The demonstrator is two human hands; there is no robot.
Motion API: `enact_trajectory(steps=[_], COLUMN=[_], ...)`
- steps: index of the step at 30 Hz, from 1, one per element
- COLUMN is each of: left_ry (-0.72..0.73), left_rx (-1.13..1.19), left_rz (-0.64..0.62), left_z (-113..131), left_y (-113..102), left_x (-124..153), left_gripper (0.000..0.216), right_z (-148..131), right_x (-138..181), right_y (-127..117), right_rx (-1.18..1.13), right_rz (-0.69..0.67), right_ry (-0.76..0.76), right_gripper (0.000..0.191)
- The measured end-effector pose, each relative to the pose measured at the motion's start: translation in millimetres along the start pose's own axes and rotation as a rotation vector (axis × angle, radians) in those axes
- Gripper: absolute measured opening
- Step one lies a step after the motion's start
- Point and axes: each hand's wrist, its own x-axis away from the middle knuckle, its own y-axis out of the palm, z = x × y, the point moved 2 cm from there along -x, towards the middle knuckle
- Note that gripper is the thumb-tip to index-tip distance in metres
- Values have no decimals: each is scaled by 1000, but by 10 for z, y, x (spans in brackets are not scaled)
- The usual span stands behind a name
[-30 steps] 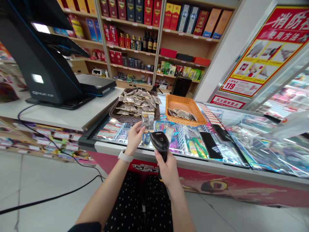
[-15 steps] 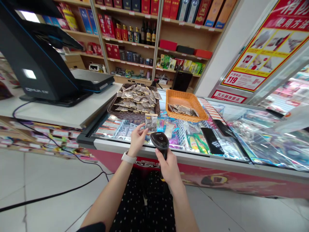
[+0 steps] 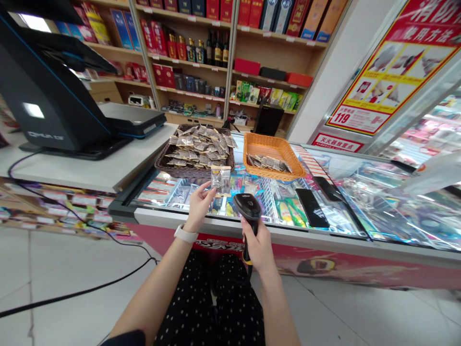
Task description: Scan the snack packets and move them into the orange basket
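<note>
Between the fingertips of my left hand (image 3: 199,205) is a small clear packet (image 3: 221,179) with dark contents, held upright above the glass top. My right hand (image 3: 258,242) is wrapped round the handle of a black barcode scanner (image 3: 248,205), whose head is a little right of the packet and apart from it. Behind the packet, a dark brown wicker basket (image 3: 163,166) is heaped with similar packets. To its right, an orange wicker basket (image 3: 275,142) holds a smaller pile of them.
Two dark phones (image 3: 311,207) lie on the glass-topped freezer (image 3: 230,222). A black checkout terminal (image 3: 57,96) stands on the white counter (image 3: 72,166) at left. A black cable (image 3: 86,288) hangs over the floor. Shelves (image 3: 194,62) of boxes and bottles line the back.
The scanner has moved right, away from the packet. The packet now faces me more fully, still in my left hand. The whole view has shifted slightly.
</note>
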Motion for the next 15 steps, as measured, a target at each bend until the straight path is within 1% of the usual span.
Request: enact_trajectory(steps=[2, 3, 5, 8, 10, 13, 15], left_ry=[-38, -64, -125, -220, -278, -375, -423], left_rx=[44, 63, 88, 98, 90, 7, -59], left_rz=[-18, -40, -101, -221, -287, -359, -408], left_z=[84, 135, 246, 388, 427, 372, 279], left_y=[114, 206, 462, 978, 1349, 1846, 2098], left_x=[-63, -111, -243, -501, -678, -880, -945], left_gripper=[65, 63, 54, 35, 26, 19, 20], right_z=[83, 120, 179, 231, 255, 293, 319], right_x=[-52, -74, -101, -94, -68, -21, 7], right_y=[-121, -188, -321, -491, -571, -654, -693], right_rx=[-24, -36, -60, -97, -115, -124, -131], right_rz=[51, 70, 104, 164, 188, 216, 239], right_ry=[24, 36, 59, 73, 83, 93, 93], right_gripper=[45, 45, 44, 43, 43, 44, 44])
